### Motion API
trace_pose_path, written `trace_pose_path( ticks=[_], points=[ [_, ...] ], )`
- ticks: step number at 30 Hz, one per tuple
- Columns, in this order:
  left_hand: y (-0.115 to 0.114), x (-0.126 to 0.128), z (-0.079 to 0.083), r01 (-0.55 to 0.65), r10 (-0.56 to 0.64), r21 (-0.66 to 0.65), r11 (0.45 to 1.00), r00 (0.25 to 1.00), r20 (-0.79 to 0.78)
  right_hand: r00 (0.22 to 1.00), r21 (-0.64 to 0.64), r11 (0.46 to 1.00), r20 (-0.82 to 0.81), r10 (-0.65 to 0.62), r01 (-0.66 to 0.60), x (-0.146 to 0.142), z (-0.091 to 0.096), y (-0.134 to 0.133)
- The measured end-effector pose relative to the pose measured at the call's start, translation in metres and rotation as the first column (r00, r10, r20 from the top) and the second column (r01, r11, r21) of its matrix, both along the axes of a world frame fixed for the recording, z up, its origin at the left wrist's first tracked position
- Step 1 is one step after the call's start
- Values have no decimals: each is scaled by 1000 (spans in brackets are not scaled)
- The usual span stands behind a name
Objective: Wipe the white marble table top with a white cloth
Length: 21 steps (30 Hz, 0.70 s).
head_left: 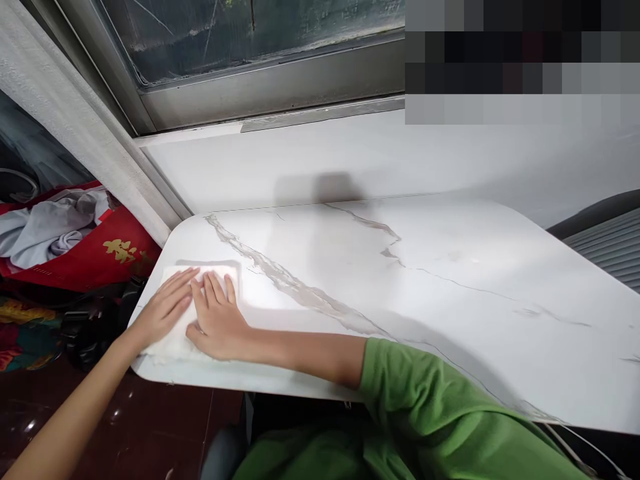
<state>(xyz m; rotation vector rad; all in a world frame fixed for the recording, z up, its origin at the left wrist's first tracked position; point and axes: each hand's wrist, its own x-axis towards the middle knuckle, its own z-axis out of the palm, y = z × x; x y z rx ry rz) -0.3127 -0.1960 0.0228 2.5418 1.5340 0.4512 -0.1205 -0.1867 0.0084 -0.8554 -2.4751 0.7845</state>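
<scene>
A white cloth (173,347) lies spread flat near the left end of a white marble-patterned table (450,267). My left hand (163,310) rests palm down on the cloth's left side, its fingers stretched out toward the upper right. Beside it, my right hand (217,317) presses flat on the cloth with the fingers spread apart. The fingertips of both hands come close together near the cloth's upper edge. Neither hand is wrapped round anything. My right arm reaches across the table's front edge in a green sleeve.
Behind the table is a white wall (350,150) below a metal-framed window (270,87). A red bag (115,247) with grey-white fabric (55,223) in it stands at the left. At the right, a grey ribbed chair back (610,240) is close to the table.
</scene>
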Motion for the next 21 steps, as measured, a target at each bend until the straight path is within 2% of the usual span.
trace_pose_path(
  ticks=[3, 6, 8, 10, 13, 16, 19, 21],
  points=[
    [52, -19, 2, -60, 58, 27, 998, 997, 45, 996, 103, 992, 47, -74, 69, -30, -4, 51],
    [104, -33, 4, -119, 116, 66, 991, 992, 47, 985, 142, 977, 55, -166, 157, -58, -7, 104],
    [131, -41, 3, -130, 127, 84, 988, 991, 43, 976, 151, 966, 27, -214, 208, -70, -9, 131],
    [146, -46, 1, -133, 130, 95, 986, 990, 46, 972, 162, 960, -3, -233, 230, -76, -9, 146],
    [151, -50, -1, -133, 129, 106, 986, 991, 40, 976, 173, 961, -22, -215, 216, -77, -10, 150],
    [140, -45, -2, -139, 137, 105, 985, 990, 24, 980, 185, 963, -10, -198, 197, -67, -9, 140],
    [118, -23, -5, -135, 134, 127, 983, 991, 18, 985, 208, 964, 8, -171, 166, -43, -9, 120],
    [93, 3, -10, -122, 125, 155, 980, 992, -10, 992, 225, 968, 28, -122, 113, -15, -10, 101]
  ],
)
